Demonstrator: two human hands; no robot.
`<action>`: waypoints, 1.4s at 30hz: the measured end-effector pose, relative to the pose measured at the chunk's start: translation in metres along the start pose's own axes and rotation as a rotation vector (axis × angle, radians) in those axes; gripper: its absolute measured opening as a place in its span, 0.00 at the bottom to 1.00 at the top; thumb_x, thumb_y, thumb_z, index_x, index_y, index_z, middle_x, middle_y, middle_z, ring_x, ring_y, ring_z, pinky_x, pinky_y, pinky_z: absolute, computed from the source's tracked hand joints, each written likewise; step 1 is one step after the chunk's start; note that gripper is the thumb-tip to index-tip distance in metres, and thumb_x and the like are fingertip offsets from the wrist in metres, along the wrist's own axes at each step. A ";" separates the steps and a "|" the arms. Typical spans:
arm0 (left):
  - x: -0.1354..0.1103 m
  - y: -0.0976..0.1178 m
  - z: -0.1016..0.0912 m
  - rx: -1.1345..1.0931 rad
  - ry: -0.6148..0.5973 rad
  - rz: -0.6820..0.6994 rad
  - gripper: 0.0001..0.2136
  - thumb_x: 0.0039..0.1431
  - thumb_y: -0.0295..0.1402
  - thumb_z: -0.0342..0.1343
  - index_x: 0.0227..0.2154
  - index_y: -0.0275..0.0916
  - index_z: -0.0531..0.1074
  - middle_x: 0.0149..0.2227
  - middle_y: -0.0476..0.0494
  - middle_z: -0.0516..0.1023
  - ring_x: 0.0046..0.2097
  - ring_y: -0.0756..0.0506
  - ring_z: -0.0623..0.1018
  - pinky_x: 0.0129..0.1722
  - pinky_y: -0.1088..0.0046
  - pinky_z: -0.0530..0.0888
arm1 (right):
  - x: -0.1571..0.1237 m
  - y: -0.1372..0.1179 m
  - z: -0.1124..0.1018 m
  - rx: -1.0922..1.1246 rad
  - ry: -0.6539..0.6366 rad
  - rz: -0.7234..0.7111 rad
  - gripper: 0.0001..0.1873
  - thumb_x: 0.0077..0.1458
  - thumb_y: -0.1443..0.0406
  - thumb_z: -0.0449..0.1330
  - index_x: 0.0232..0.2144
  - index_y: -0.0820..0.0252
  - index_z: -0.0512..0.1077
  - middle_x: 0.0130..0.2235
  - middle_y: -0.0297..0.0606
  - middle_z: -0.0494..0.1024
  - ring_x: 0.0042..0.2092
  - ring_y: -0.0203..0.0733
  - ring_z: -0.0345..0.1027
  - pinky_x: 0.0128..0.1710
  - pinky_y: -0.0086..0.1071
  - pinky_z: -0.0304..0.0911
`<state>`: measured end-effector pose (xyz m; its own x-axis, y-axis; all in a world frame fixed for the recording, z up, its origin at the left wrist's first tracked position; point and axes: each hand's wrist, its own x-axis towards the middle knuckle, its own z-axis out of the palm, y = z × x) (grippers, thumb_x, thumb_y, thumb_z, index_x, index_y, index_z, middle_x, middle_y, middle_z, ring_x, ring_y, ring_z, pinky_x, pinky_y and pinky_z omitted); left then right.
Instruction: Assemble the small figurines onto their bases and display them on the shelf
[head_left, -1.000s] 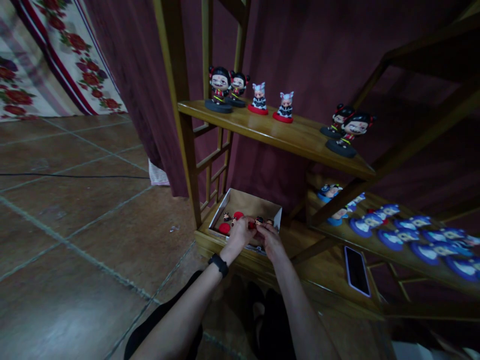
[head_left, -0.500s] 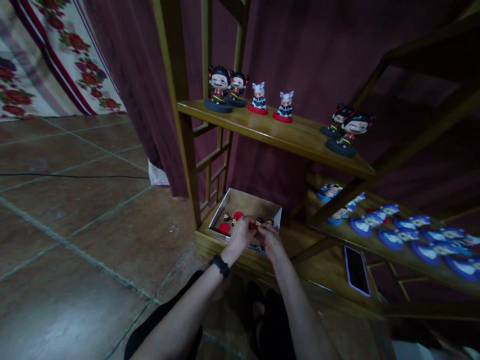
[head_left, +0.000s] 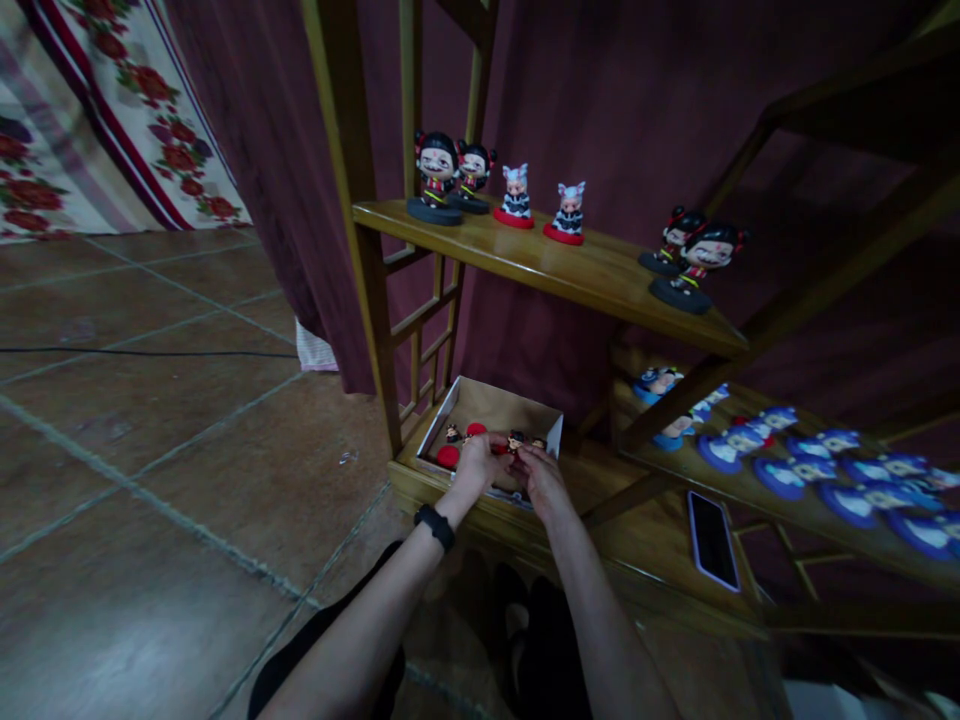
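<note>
A shallow open cardboard box (head_left: 510,402) sits on the low wooden shelf with small figurines and red round bases in it. Over the box, my left hand (head_left: 478,468) and my right hand (head_left: 538,472) meet with fingers closed around a small black-haired figurine (head_left: 515,440) in red. The fingertips hide its lower part. Left of my hands lie a red disc base (head_left: 448,457) and another small figurine (head_left: 452,433). One more figurine (head_left: 538,444) shows behind my right fingers.
On the upper shelf (head_left: 570,275) stand several black-haired figurines and two grey-haired ones on red bases. Several blue figurines (head_left: 735,445) crowd the right shelf. A phone (head_left: 714,540) lies on the lower ledge. A black cable (head_left: 150,351) crosses the tiled floor.
My left hand has shifted slightly left and down. The small figurine between my hands now stands more upright and shows more plainly.
</note>
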<state>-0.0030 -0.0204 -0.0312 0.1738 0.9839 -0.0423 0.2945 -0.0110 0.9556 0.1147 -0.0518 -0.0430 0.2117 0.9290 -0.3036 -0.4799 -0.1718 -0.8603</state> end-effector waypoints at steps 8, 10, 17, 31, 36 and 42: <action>0.006 -0.008 0.002 -0.177 -0.055 0.008 0.09 0.41 0.24 0.57 0.30 0.33 0.74 0.25 0.49 0.76 0.27 0.52 0.72 0.28 0.79 0.68 | -0.001 -0.003 0.001 -0.001 0.004 0.028 0.14 0.35 0.61 0.66 0.28 0.59 0.71 0.25 0.32 0.76 0.25 0.36 0.70 0.26 0.31 0.68; 0.006 -0.010 0.002 -0.123 -0.077 0.033 0.08 0.43 0.26 0.56 0.30 0.34 0.74 0.26 0.48 0.76 0.28 0.51 0.72 0.28 0.78 0.68 | -0.001 -0.002 0.001 -0.008 0.011 0.027 0.14 0.36 0.60 0.66 0.29 0.58 0.71 0.25 0.32 0.76 0.25 0.36 0.70 0.26 0.31 0.67; -0.005 0.002 -0.001 0.208 -0.033 0.159 0.14 0.46 0.26 0.55 0.39 0.36 0.73 0.33 0.44 0.77 0.34 0.47 0.74 0.34 0.75 0.69 | 0.001 -0.001 0.000 -0.032 0.006 0.040 0.15 0.38 0.57 0.64 0.31 0.57 0.71 0.28 0.33 0.77 0.27 0.37 0.70 0.27 0.31 0.68; -0.026 0.019 0.000 0.763 -0.017 0.360 0.16 0.56 0.28 0.45 0.49 0.35 0.61 0.43 0.37 0.69 0.38 0.46 0.73 0.35 0.73 0.68 | -0.001 -0.006 0.002 0.117 0.036 0.136 0.07 0.43 0.64 0.61 0.28 0.58 0.70 0.26 0.33 0.77 0.27 0.36 0.70 0.27 0.30 0.67; -0.031 0.025 -0.001 0.914 -0.028 0.459 0.17 0.55 0.23 0.43 0.48 0.32 0.60 0.42 0.35 0.69 0.41 0.44 0.71 0.39 0.70 0.67 | -0.007 -0.014 0.003 0.090 0.026 0.155 0.03 0.45 0.65 0.59 0.26 0.58 0.70 0.25 0.34 0.77 0.27 0.37 0.70 0.28 0.30 0.67; -0.034 0.033 -0.006 0.992 -0.062 0.540 0.18 0.53 0.21 0.44 0.48 0.31 0.60 0.43 0.34 0.68 0.42 0.44 0.70 0.40 0.68 0.66 | -0.015 -0.022 0.005 0.196 -0.002 0.173 0.03 0.46 0.68 0.55 0.25 0.59 0.70 0.25 0.31 0.76 0.27 0.34 0.70 0.28 0.27 0.67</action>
<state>-0.0045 -0.0536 0.0030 0.5424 0.7970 0.2656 0.7776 -0.5959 0.2004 0.1175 -0.0600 -0.0179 0.1102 0.8922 -0.4381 -0.6648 -0.2615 -0.6998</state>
